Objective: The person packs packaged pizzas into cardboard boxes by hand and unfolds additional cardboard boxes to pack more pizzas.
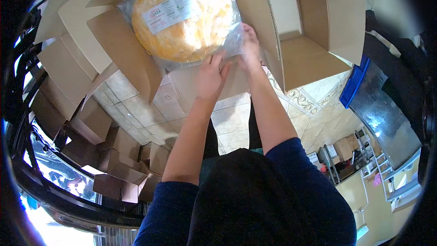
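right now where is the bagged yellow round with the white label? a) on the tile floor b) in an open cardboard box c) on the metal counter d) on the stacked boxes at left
b: the bagged yellow round lies inside the open cardboard box, with both hands at its near edge.

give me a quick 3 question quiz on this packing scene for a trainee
1. True or false: the bagged yellow round lies in an open cardboard box.
2. Which hand grips the clear bag's corner? A left hand B right hand
3. Fill in: the neighbouring box on the right holds ____ that shows.

Key: 1 true; 2 B; 3 nothing
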Demonstrator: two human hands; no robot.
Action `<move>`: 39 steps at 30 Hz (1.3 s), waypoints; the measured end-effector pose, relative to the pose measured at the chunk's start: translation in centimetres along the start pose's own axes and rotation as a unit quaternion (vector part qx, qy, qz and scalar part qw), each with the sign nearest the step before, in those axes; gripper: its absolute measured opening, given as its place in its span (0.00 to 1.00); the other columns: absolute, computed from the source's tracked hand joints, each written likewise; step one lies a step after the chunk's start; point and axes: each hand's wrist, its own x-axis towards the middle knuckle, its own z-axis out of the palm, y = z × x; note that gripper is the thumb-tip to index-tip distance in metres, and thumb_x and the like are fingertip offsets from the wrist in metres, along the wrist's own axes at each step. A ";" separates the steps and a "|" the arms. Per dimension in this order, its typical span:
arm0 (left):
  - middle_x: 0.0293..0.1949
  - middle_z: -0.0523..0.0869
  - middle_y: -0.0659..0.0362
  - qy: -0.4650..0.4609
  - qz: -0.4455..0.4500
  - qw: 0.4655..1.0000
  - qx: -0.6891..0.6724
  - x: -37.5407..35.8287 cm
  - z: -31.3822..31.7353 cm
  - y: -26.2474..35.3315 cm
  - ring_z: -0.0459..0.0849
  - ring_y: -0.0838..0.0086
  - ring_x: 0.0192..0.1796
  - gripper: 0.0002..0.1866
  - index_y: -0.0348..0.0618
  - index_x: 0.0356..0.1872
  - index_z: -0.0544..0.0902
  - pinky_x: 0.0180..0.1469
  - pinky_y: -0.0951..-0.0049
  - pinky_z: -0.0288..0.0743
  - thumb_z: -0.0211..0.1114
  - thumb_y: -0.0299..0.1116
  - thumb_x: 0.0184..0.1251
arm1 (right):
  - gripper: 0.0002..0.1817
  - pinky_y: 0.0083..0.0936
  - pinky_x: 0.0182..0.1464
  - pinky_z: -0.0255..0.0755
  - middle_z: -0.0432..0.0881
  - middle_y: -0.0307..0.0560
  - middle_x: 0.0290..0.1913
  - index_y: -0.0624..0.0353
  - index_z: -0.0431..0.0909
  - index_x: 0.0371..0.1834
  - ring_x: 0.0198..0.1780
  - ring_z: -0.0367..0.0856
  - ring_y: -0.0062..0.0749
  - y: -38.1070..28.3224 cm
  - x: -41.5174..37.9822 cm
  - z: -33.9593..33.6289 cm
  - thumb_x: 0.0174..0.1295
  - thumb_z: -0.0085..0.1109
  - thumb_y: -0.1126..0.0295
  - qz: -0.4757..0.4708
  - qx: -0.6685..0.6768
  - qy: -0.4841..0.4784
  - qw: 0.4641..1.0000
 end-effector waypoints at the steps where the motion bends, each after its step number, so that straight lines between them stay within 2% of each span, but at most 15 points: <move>1: 0.27 0.78 0.55 -0.028 -0.059 0.998 -0.017 -0.9 -0.5 0.3 0.78 0.64 0.26 0.11 0.44 0.39 0.78 0.28 0.70 0.72 0.62 0.31 0.53 | 0.15 0.27 0.46 0.69 0.73 0.45 0.44 0.60 0.65 0.50 0.43 0.73 0.31 -1.0 0.2 -0.4 0.61 0.47 0.71 0.055 0.024 -0.009 0.998; 4: 0.28 0.79 0.55 -0.040 -0.159 0.983 -0.078 -4.0 -1.4 -0.3 0.78 0.68 0.25 0.13 0.43 0.42 0.77 0.29 0.73 0.73 0.62 0.30 0.54 | 0.16 0.24 0.43 0.69 0.75 0.46 0.42 0.64 0.67 0.49 0.40 0.74 0.29 -2.4 -0.3 -0.1 0.59 0.52 0.69 0.112 0.037 -0.030 0.993; 6: 0.28 0.79 0.54 -0.024 -0.201 0.972 -0.122 -6.3 -2.0 -1.3 0.78 0.71 0.25 0.13 0.42 0.44 0.77 0.29 0.75 0.73 0.61 0.30 0.55 | 0.16 0.22 0.41 0.68 0.77 0.46 0.37 0.66 0.71 0.45 0.36 0.74 0.26 -1.4 0.3 -0.6 0.57 0.57 0.69 -0.019 -0.388 -0.029 0.921; 9: 0.28 0.80 0.56 -0.034 -0.236 0.959 -0.154 -9.0 -3.2 -3.1 0.77 0.77 0.25 0.12 0.41 0.45 0.76 0.29 0.78 0.71 0.58 0.30 0.59 | 0.13 0.20 0.36 0.67 0.79 0.42 0.31 0.67 0.74 0.40 0.31 0.73 0.23 -0.5 2.3 -1.4 0.55 0.59 0.71 0.073 -0.380 -0.007 0.922; 16: 0.33 0.80 0.62 -0.017 -0.383 0.855 -0.349 -12.6 -6.8 -9.4 0.76 0.81 0.31 0.17 0.41 0.46 0.75 0.32 0.78 0.70 0.46 0.42 0.68 | 0.07 0.17 0.29 0.66 0.78 0.38 0.26 0.65 0.78 0.35 0.26 0.72 0.16 -8.2 -9.2 6.4 0.55 0.57 0.74 0.015 -0.325 -0.102 0.940; 19: 0.41 0.80 0.58 0.058 -0.448 0.748 -0.486 -12.7 -8.2 -9.5 0.77 0.75 0.42 0.26 0.42 0.51 0.73 0.43 0.69 0.72 0.40 0.54 0.67 | 0.07 0.17 0.30 0.67 0.80 0.38 0.28 0.65 0.77 0.36 0.27 0.73 0.17 -10.7 -16.1 9.4 0.55 0.57 0.75 -0.043 -0.264 -0.224 0.937; 20: 0.42 0.80 0.57 0.047 -0.441 0.736 -0.511 -12.2 -9.0 -8.5 0.76 0.75 0.43 0.27 0.42 0.51 0.72 0.44 0.69 0.72 0.40 0.54 0.67 | 0.08 0.21 0.37 0.71 0.81 0.44 0.33 0.62 0.78 0.37 0.33 0.77 0.22 -12.1 -18.4 9.5 0.57 0.49 0.80 -0.088 -0.297 -0.276 0.910; 22: 0.43 0.79 0.57 0.016 -0.417 0.681 -0.602 -11.7 -9.1 -6.0 0.76 0.73 0.45 0.28 0.42 0.52 0.72 0.45 0.68 0.71 0.41 0.55 0.66 | 0.03 0.28 0.27 0.67 0.74 0.48 0.25 0.61 0.77 0.29 0.25 0.74 0.37 -16.6 -21.3 9.6 0.52 0.54 0.79 -0.249 -0.371 -0.375 0.812; 24: 0.45 0.78 0.56 -0.012 -0.393 0.599 -0.697 -11.2 -7.6 -3.0 0.75 0.72 0.46 0.29 0.42 0.53 0.71 0.47 0.67 0.70 0.41 0.56 0.66 | 0.05 0.29 0.26 0.65 0.73 0.46 0.23 0.61 0.75 0.26 0.24 0.73 0.37 -21.1 -23.5 8.1 0.46 0.60 0.79 -0.233 -0.319 -0.439 0.807; 25: 0.45 0.78 0.56 -0.023 -0.382 0.553 -0.740 -11.2 -6.5 -1.2 0.75 0.71 0.47 0.29 0.41 0.53 0.71 0.48 0.67 0.70 0.41 0.56 0.65 | 0.07 0.27 0.28 0.68 0.78 0.44 0.25 0.61 0.77 0.28 0.26 0.77 0.36 -24.0 -24.6 6.9 0.45 0.62 0.79 -0.127 -0.299 -0.478 0.816; 31: 0.50 0.76 0.54 -0.039 -0.341 0.287 -0.895 -11.6 1.2 11.7 0.74 0.66 0.52 0.33 0.40 0.56 0.68 0.53 0.64 0.68 0.41 0.59 0.63 | 0.09 0.27 0.36 0.71 0.82 0.44 0.26 0.56 0.81 0.21 0.29 0.81 0.34 -33.7 -31.0 -3.4 0.36 0.71 0.68 -0.119 -0.328 -0.274 0.896; 33: 0.51 0.75 0.53 -0.066 -0.351 0.287 -0.889 -11.1 3.3 13.0 0.73 0.65 0.53 0.34 0.40 0.57 0.67 0.55 0.64 0.67 0.41 0.60 0.63 | 0.10 0.26 0.36 0.70 0.82 0.44 0.25 0.56 0.81 0.18 0.28 0.81 0.33 -36.4 -32.3 -7.3 0.33 0.73 0.66 -0.122 -0.340 -0.186 0.914; 34: 0.52 0.75 0.53 -0.090 -0.357 0.306 -0.878 -10.7 4.4 13.0 0.73 0.64 0.54 0.35 0.40 0.57 0.67 0.56 0.63 0.67 0.41 0.61 0.62 | 0.10 0.25 0.33 0.70 0.81 0.43 0.22 0.58 0.80 0.17 0.26 0.80 0.32 -38.5 -31.6 -10.1 0.34 0.72 0.67 -0.117 -0.429 -0.254 0.859; 37: 0.54 0.73 0.51 -0.267 -0.329 0.479 -0.769 -7.4 7.6 11.6 0.74 0.64 0.54 0.34 0.37 0.59 0.63 0.57 0.65 0.67 0.45 0.57 0.62 | 0.06 0.24 0.31 0.69 0.80 0.42 0.21 0.59 0.78 0.16 0.24 0.79 0.32 -41.0 -30.4 -13.7 0.37 0.67 0.75 -0.075 -0.512 -0.241 0.821; 39: 0.54 0.73 0.51 -0.256 -0.338 0.538 -0.728 -3.4 9.3 12.5 0.74 0.65 0.53 0.29 0.37 0.58 0.65 0.57 0.65 0.67 0.47 0.50 0.65 | 0.05 0.23 0.30 0.68 0.79 0.42 0.21 0.60 0.75 0.16 0.24 0.78 0.31 -41.2 -28.4 -15.7 0.38 0.59 0.82 -0.040 -0.593 -0.188 0.782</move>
